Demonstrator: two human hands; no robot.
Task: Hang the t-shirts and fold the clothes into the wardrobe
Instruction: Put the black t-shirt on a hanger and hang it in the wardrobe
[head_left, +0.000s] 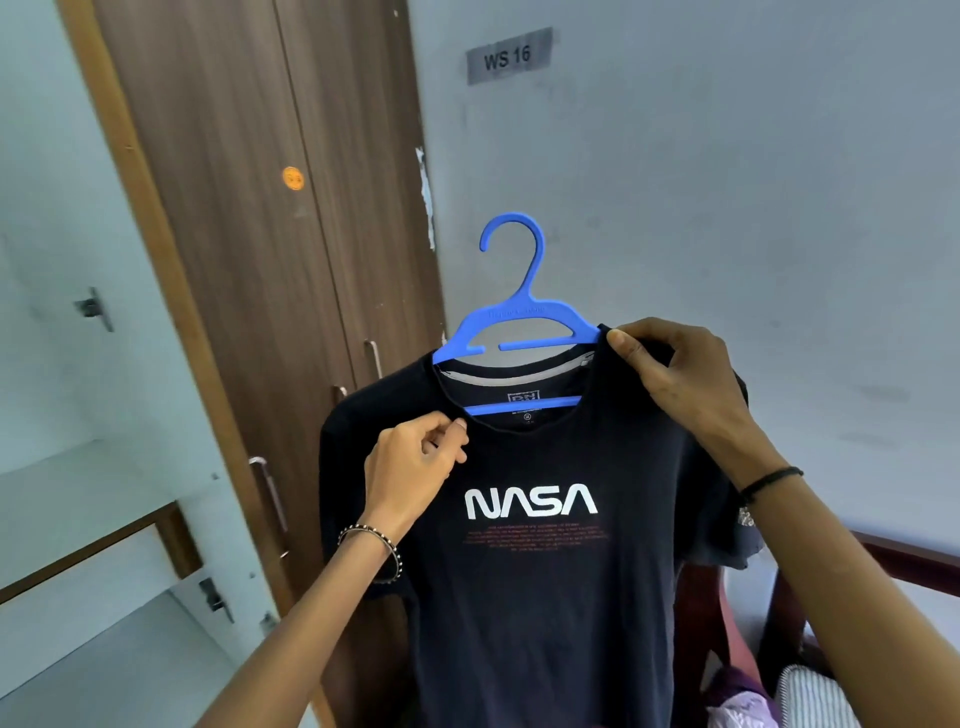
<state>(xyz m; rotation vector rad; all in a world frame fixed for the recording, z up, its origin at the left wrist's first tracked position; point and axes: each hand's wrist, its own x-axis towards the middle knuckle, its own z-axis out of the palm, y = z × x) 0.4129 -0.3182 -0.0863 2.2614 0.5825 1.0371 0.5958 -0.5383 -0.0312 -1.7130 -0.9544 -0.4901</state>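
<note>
Between the two hands we see a dark navy t-shirt (545, 597) of soft, matte knit, draped on a flat, smooth blue plastic hanger (519, 306) and held up before a pale wall. The left hand (415, 457) pinches the rolled front edge of the collar between thumb and curled fingers. The right hand (675, 374) grips the shoulder fabric over the hanger's end, thumb on top. Above that grip the hanger's rounded hook rises free; its thin lower bar crosses the neck opening, beside the left pinch.

Below the left pinch we read "NASA" in curved white letters, with fine red lines of print under it, too small to read. The neck label (523, 399) is also illegible.

A beaded bracelet (374, 540) circles the left wrist and a black cord (769, 480) the right. Beyond the left hand stands the wardrobe (234, 208), brown wood grain, bearing a round orange sticker (293, 178). High above the grip a grey plate (509, 56) reads "WS 16".
</note>
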